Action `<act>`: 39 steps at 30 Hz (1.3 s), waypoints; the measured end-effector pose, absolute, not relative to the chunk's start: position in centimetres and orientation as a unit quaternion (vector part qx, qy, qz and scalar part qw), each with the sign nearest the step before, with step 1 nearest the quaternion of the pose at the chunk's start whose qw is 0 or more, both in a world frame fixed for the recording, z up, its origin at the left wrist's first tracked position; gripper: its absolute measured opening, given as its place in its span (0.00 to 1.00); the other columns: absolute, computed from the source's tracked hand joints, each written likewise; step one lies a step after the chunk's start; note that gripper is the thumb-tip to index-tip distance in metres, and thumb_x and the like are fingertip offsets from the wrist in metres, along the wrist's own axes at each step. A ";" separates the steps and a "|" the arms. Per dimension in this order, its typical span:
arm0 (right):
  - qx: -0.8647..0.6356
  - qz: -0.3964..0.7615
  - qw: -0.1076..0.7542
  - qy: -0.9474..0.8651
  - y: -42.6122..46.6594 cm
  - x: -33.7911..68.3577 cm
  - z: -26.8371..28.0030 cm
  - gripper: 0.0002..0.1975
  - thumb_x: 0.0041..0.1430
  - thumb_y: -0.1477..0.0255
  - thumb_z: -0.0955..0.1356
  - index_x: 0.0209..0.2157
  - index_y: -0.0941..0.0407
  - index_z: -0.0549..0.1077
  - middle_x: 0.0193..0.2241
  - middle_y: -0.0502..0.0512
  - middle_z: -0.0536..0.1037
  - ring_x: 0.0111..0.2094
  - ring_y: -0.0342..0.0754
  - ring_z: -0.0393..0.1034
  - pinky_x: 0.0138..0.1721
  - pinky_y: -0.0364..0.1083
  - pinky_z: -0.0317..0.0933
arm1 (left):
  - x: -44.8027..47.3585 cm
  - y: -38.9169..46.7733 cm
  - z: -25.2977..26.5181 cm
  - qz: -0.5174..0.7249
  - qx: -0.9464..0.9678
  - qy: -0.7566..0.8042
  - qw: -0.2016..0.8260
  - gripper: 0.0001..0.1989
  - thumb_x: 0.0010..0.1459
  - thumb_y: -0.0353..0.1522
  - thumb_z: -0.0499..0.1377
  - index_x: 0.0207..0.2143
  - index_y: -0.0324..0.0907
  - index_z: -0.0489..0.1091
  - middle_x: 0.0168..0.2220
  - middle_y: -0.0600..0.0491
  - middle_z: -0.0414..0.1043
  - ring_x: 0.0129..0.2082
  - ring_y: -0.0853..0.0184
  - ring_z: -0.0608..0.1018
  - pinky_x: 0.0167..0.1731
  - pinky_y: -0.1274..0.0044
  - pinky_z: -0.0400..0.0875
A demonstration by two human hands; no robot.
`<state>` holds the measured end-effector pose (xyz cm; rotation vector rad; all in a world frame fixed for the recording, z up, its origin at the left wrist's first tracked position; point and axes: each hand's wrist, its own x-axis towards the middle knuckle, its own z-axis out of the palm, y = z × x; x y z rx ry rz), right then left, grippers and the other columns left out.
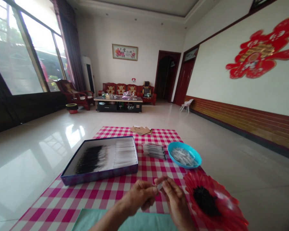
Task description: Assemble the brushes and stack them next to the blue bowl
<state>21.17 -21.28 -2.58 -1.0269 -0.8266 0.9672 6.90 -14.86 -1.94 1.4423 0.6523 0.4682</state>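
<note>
Over the front of the table, my right hand (175, 199) is closed, pinching a small translucent plastic piece (160, 186) between thumb and fingers. My left hand (140, 195) is closed too, its thumb and forefinger pressed at the left end of the same piece. Whether the left fingers also hold something smaller cannot be made out. Right of my hands, a red flower-shaped dish (227, 205) holds a heap of small black parts (206, 201). Beyond it stands a blue bowl (199, 157) of similar translucent pieces (183, 156). A row of slim pen-like sticks (154, 150) lies beside the bowl.
A shallow box (98, 175) at left holds black-ended sticks (91, 158) and white ones (126, 152). Brown cardboard scraps (142, 130) lie at the far edge of the checked tablecloth (50, 203). A pale green cloth (144, 221) lies under my forearms. A coffee table (119, 99) stands far behind.
</note>
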 end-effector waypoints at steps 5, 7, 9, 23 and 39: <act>-0.393 0.476 0.690 -0.377 -21.8 20.7 -1.8 0.10 0.53 0.64 0.70 0.36 0.54 0.75 0.33 0.56 0.78 0.37 0.52 0.72 0.38 0.48 0.66 | 6.6 -14.4 -2.3 0.095 0.471 0.211 0.852 0.19 0.45 0.46 0.62 0.22 0.40 0.61 0.15 0.60 0.59 0.11 0.79 0.54 0.12 0.83 0.44; -0.373 0.498 0.710 -0.330 -21.6 20.4 -1.9 0.13 0.53 0.64 0.70 0.40 0.52 0.73 0.37 0.56 0.78 0.39 0.52 0.71 0.39 0.50 0.66 | 6.9 -14.5 -2.1 0.165 0.538 0.217 0.798 0.20 0.50 0.47 0.58 0.21 0.39 0.63 0.14 0.60 0.58 0.11 0.79 0.55 0.12 0.83 0.47; -0.355 0.517 0.726 -0.282 -21.2 20.0 -2.3 0.17 0.54 0.61 0.68 0.45 0.50 0.71 0.42 0.55 0.77 0.42 0.52 0.71 0.41 0.51 0.65 | 7.4 -14.7 -1.6 0.263 0.643 0.263 0.670 0.19 0.54 0.45 0.55 0.21 0.39 0.65 0.15 0.58 0.60 0.13 0.77 0.60 0.14 0.82 0.52; -0.452 0.440 0.740 -0.234 -20.4 20.1 -4.4 0.14 0.45 0.61 0.73 0.33 0.54 0.77 0.34 0.53 0.80 0.38 0.51 0.73 0.40 0.47 0.65 | 8.2 -15.7 -1.9 0.333 0.741 0.336 0.477 0.16 0.59 0.41 0.52 0.28 0.40 0.69 0.18 0.57 0.64 0.17 0.74 0.66 0.18 0.82 0.57; -0.362 0.511 0.747 -0.222 -20.3 19.9 -2.5 0.15 0.50 0.62 0.71 0.39 0.51 0.75 0.39 0.53 0.79 0.42 0.52 0.72 0.39 0.48 0.66 | 8.3 -15.7 -0.4 0.339 0.758 0.304 0.467 0.13 0.57 0.39 0.53 0.28 0.40 0.70 0.19 0.57 0.65 0.18 0.74 0.67 0.21 0.81 0.56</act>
